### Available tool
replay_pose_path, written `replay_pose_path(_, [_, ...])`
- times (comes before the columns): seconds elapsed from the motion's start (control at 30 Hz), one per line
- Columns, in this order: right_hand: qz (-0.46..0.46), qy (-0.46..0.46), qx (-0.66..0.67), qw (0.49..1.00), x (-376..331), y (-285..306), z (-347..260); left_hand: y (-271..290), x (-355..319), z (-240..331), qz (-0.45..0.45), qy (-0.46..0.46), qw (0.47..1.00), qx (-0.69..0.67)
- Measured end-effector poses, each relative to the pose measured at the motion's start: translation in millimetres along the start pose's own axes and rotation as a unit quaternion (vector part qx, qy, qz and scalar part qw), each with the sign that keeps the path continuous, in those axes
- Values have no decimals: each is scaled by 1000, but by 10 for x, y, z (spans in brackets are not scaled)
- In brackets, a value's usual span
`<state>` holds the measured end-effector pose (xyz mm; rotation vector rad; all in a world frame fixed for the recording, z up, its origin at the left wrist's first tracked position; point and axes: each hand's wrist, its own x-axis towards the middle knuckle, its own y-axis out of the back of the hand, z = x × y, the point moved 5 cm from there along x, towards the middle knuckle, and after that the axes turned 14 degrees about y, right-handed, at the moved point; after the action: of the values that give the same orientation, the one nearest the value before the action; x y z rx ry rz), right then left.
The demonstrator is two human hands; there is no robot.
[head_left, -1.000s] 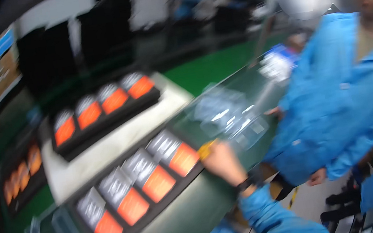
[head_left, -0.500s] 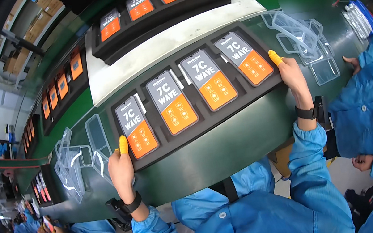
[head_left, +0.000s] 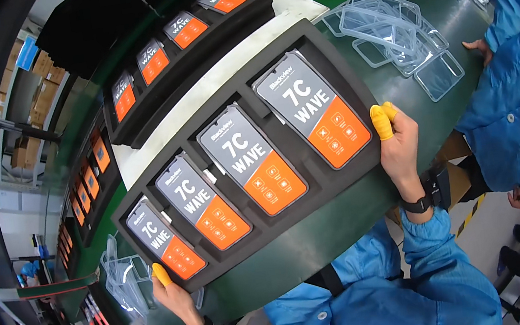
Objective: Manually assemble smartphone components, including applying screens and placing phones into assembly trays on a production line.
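Head cam: left hand (head_left: 176, 297) & right hand (head_left: 399, 143) are gripping, fingers clamped, opposite ends of black tray (head_left: 318, 54) on green belt (head_left: 324, 240). It's carrying four phones (head_left: 252, 159), each wearing grey-and-orange rectangular label.

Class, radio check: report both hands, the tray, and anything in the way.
Left hand and right hand grip the tray ends. Four phones seated. Clear cases lie beyond the right end.
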<state>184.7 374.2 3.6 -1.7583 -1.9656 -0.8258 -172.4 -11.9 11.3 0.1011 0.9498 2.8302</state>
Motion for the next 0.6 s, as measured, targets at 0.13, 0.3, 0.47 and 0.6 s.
replay_pose_path(0.13, [13,-36,0,999,83,-92,60,21,123,239,-12,-15,1000,-13])
replay_pose_path(0.3, [-21,-83,-30,996,796,-162,115,44,618,799,-33,-47,997,-54])
replay_pose_path(0.47, [-53,-56,-49,996,1883,-566,462,-214,1546,1366,-132,24,986,-95])
replay_pose_path(0.6, [-99,-61,-97,988,2432,-1316,766,-558,2106,1600,-183,65,949,-249])
